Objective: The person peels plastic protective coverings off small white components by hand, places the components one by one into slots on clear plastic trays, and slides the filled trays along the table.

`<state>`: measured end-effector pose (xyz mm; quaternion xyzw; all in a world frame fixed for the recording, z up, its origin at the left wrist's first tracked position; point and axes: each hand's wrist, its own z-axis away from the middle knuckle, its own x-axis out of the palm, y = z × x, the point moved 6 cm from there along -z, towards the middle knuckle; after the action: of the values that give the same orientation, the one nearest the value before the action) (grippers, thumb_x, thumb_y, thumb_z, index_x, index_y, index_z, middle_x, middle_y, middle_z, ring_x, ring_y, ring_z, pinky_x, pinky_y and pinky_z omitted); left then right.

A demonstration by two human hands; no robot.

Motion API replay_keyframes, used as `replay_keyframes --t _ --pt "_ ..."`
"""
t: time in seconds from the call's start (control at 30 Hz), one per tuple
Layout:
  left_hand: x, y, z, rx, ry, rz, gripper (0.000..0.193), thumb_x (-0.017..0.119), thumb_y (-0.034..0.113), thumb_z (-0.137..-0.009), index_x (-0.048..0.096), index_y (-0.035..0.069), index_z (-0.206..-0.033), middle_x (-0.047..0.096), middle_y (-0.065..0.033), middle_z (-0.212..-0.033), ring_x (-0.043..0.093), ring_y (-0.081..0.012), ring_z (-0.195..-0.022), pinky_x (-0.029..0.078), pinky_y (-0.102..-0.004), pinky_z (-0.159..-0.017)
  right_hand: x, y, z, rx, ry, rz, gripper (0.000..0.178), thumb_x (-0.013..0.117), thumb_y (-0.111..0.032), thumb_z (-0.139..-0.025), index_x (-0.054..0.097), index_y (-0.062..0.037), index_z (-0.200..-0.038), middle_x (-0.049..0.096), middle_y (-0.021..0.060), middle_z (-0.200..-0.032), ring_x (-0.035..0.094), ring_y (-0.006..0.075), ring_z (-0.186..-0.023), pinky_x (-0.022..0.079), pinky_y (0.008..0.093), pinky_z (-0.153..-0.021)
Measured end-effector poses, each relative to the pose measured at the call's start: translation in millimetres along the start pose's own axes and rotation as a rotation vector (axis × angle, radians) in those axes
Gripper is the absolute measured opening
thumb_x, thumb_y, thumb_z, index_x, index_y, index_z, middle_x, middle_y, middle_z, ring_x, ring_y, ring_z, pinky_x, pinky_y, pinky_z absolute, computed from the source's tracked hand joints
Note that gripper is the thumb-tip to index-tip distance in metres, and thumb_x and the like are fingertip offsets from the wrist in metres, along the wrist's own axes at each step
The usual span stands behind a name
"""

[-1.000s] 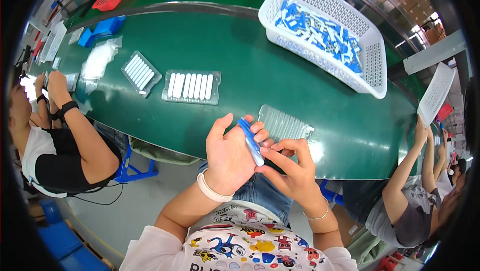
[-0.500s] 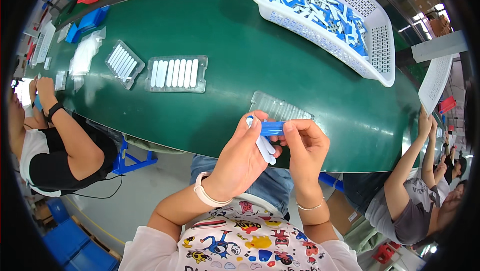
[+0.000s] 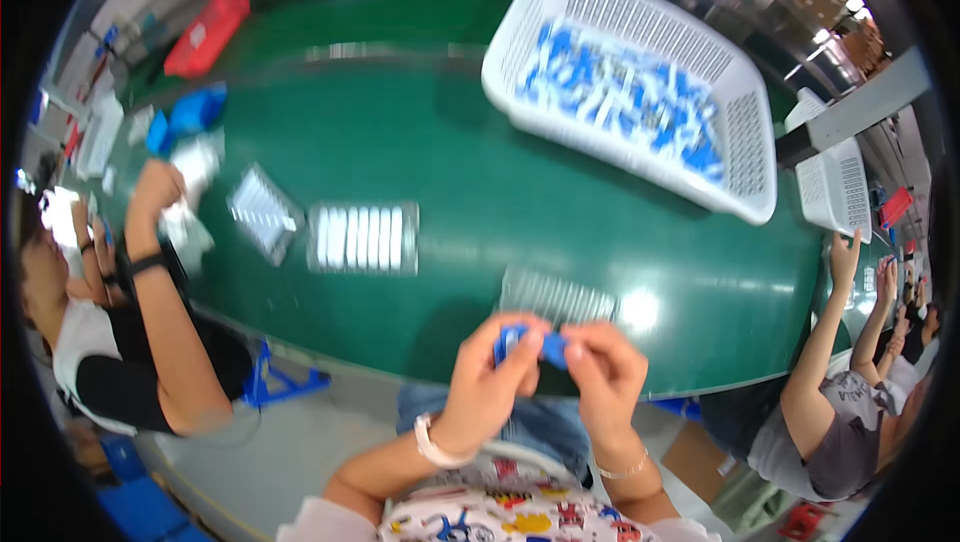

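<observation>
Both of my hands are close together above the table's near edge. My left hand (image 3: 485, 377) is closed around a blue plastic piece (image 3: 508, 339). With thumb and fingers, my right hand (image 3: 608, 372) pinches a blue part (image 3: 553, 350) right beside it. Blur hides whether the two blue parts are joined. White flat sticks do not show in my left palm now; its inside is turned from view. Just beyond my fingertips lies a clear slotted tray (image 3: 555, 294), with no white sticks visible in it.
A white basket (image 3: 625, 157) of blue and white pieces stands far right. Clear trays with white sticks, one straight (image 3: 365, 239) and one tilted (image 3: 264, 214), lie left. Beyond are plastic bags (image 3: 197, 167) and a red basket (image 3: 210, 30). Co-workers sit on both sides.
The view has tilted, so the table things sit lower in the picture. The blue piece stretched level between my hands now shows as two blue parts; the white sticks have gone from sight.
</observation>
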<state>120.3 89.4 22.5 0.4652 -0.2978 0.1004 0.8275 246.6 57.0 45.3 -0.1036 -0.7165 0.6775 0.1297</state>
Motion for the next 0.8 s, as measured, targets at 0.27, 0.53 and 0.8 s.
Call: replay_keyframes --t 0.27,0.53,0.8 --pt "-12 -9 -3 -0.348 -0.113 0.216 0.013 0.050 0.015 -0.096 0.054 0.002 -0.096 0.048 0.0012 -0.072 0.030 -0.0032 -0.050 0.025 -0.0220 -0.047 3 -30 -17 -0.258 -0.486 0.178 0.024 0.071 -0.006 -0.078 0.070 -0.0071 -0.102 0.060 0.0060 -0.103 0.057 0.0176 -0.093 0.047 0.0259 -0.072" --pt "11 -17 13 -0.597 -0.359 0.216 0.018 0.050 0.017 -0.096 0.054 -0.001 -0.096 0.047 -0.0001 -0.072 0.029 -0.0031 -0.050 0.025 -0.0216 -0.048 -3 -31 -19 -0.394 -0.310 -0.260 0.008 0.066 -0.009 -0.084 0.065 -0.0014 -0.083 0.064 0.0067 -0.079 0.060 0.0182 -0.081 0.046 0.0295 -0.073" --pt "-9 -1 8 -0.454 -0.302 0.023 0.024 0.053 0.019 -0.095 0.057 -0.004 -0.095 0.046 -0.0001 -0.069 0.031 -0.0037 -0.050 0.025 -0.0205 -0.046 -42 -10 -54 0.166 -0.387 0.457 0.012 0.059 -0.010 -0.089 0.067 -0.0058 -0.096 0.059 0.0041 -0.080 0.052 0.0094 -0.068 0.042 0.0240 -0.060"
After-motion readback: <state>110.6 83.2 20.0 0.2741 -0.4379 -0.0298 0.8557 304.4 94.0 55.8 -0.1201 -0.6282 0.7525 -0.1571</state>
